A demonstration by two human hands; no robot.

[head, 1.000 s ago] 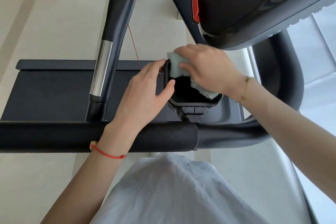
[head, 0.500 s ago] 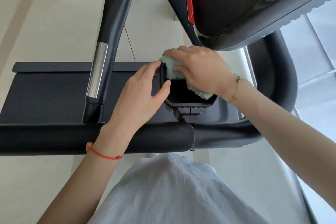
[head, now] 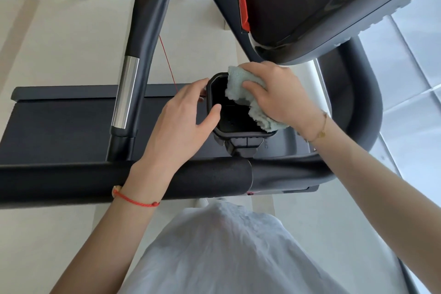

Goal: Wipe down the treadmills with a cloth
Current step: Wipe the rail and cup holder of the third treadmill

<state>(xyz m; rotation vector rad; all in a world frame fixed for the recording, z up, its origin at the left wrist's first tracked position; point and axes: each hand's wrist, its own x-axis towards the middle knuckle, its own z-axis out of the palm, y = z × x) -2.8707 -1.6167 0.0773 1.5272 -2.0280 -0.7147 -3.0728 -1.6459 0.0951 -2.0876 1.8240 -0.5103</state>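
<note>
— What's nearest on my feed?

— I see a pale garment (head: 222,246) at the bottom, then the padded black handrail (head: 71,182) running across, with my left wrist over it (a red cord bracelet (head: 133,200) sits on that wrist).

— And my hands?

— My left hand (head: 181,122) holds the black cup holder (head: 238,135) by its left rim: thumb hooked over the edge, fingers curled round the outside. My right hand (head: 279,95) grips the light green cloth (head: 241,88), fingers bent over it, pressing it against the holder's right inner wall. Part of the cloth drapes over the near right rim.

— Farther out?

— I see the treadmill belt (head: 59,126) lying beyond the rail on the left, an upright with a chrome grip (head: 125,93) rising beside it, and the console (head: 310,2) overhanging my right hand.
</note>
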